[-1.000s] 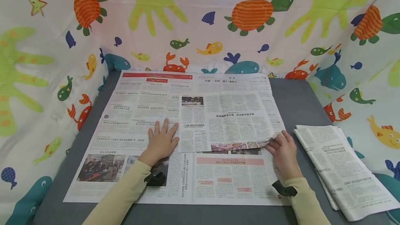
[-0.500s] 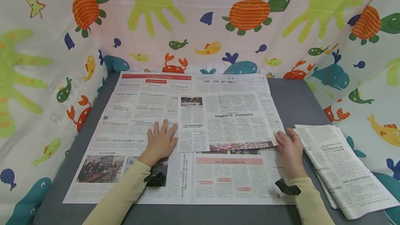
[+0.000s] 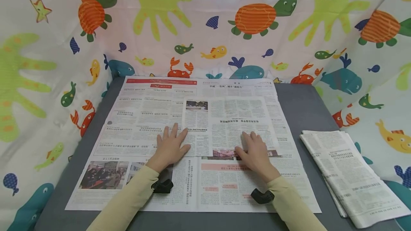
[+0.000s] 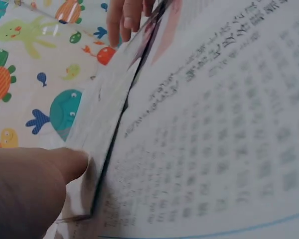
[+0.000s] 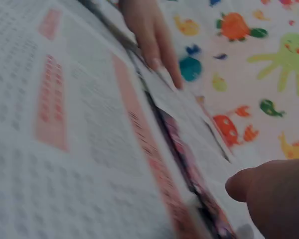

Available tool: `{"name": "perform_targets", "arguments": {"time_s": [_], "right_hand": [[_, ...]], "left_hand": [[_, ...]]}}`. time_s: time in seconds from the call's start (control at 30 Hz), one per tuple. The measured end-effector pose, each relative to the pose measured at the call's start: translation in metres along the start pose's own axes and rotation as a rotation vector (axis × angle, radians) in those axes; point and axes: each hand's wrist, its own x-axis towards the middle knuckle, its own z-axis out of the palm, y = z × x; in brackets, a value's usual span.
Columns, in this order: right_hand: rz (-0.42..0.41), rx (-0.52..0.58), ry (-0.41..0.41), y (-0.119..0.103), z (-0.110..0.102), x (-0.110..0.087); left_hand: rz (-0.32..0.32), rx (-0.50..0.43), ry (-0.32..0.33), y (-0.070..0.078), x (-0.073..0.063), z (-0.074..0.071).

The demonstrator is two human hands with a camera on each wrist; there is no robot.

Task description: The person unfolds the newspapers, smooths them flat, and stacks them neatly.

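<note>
A large newspaper point(image 3: 128, 145) lies spread flat over the grey table. On its right half rests a smaller folded newspaper point(image 3: 237, 108), with a strip of colour photo along its near edge. My left hand point(image 3: 171, 149) rests with spread fingers at the left edge of the folded piece; its thumb point(image 4: 65, 164) touches the paper in the left wrist view. Fingers straight, my right hand point(image 3: 256, 154) lies over the near edge of the folded piece. The right wrist view shows the thumb point(image 5: 244, 185) close over the paper. Neither hand grips anything.
A stack of folded newspapers point(image 3: 346, 170) lies at the table's right side. Grey tabletop point(image 3: 298, 99) shows around the spread sheet. A curtain point(image 3: 192, 6) printed with sea animals hangs along the back and both sides.
My right hand has let go of the folded newspaper's near right corner and moved left onto its near edge. That corner now lies flatter. My left hand has shifted slightly right.
</note>
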Motion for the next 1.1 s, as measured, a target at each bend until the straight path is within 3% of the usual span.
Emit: {"name": "perform_targets", "arguments": {"time_s": [0.07,0.17,0.27,0.57,0.77,1.1], "right_hand": [[-0.001,-0.090,-0.030,-0.008,0.010,-0.002],[0.058,-0.135,-0.085,-0.015,0.021,-0.003],[0.091,-0.141,-0.109,-0.017,0.027,-0.003],[0.072,-0.130,-0.136,-0.015,0.028,-0.002],[-0.040,-0.154,-0.190,-0.005,0.019,0.002],[-0.337,-0.153,-0.334,0.033,-0.007,0.027]], "left_hand": [[0.031,0.022,-0.022,0.001,-0.002,0.001],[0.050,0.041,-0.039,0.000,-0.003,0.002],[0.054,0.045,-0.042,-0.002,-0.003,0.002],[0.054,0.049,-0.053,-0.005,-0.003,0.001],[0.064,0.015,-0.042,-0.006,-0.002,0.000],[0.103,0.022,-0.033,-0.008,0.000,-0.005]]}}
